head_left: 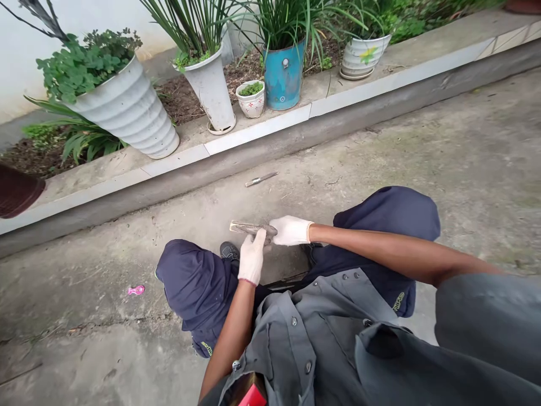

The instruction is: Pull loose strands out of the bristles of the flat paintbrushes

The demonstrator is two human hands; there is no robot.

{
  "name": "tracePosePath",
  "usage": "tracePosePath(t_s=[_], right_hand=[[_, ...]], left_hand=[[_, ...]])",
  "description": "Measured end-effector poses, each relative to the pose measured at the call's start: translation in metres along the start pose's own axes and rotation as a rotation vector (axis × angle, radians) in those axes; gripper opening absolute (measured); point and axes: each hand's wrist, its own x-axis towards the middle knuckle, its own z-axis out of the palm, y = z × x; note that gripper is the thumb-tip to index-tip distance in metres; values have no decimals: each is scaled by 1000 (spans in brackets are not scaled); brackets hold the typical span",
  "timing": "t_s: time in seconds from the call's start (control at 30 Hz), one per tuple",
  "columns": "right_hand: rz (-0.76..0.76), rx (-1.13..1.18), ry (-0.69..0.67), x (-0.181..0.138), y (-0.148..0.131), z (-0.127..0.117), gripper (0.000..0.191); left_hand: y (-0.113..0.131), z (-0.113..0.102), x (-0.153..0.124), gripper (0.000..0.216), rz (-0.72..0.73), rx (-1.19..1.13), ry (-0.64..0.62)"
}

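Note:
A short, flat piece of wood (242,226), brownish grey with a paler left end, is held between my two hands above the ground, in front of my knees. My left hand (252,256), in a white knit glove, grips it from the near side with the thumb along the top. From the right, my right hand (291,230), also gloved, closes around the wood's right end. The glove fingers there look grey and dirty, and I cannot tell whether a thin sheet lies under them. Beyond my hands a slim tool with a pale handle (262,179) lies on the concrete.
A low tiled ledge (262,135) crosses the scene ahead. On it stand a ribbed white planter (131,110), a tall white pot (211,90), a small white pot (252,106) and a blue bucket (283,76). A pink object (136,290) lies on the ground at left.

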Motion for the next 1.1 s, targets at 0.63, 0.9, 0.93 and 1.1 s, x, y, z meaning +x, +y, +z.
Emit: tracePosePath(t_s=[0.63, 0.9, 0.93, 1.1], right_hand=[[31, 386, -65, -32, 5, -61, 48], [278, -59, 236, 0, 24, -59, 53], [289, -112, 255, 4, 25, -57, 51], [282, -338, 295, 10, 26, -44, 36]], left_hand=[[19, 0, 33, 31, 396, 991, -127], [18, -4, 43, 28, 445, 1090, -125], [16, -4, 45, 28, 447, 1138, -132], [11, -3, 51, 30, 505, 1371, -117]])
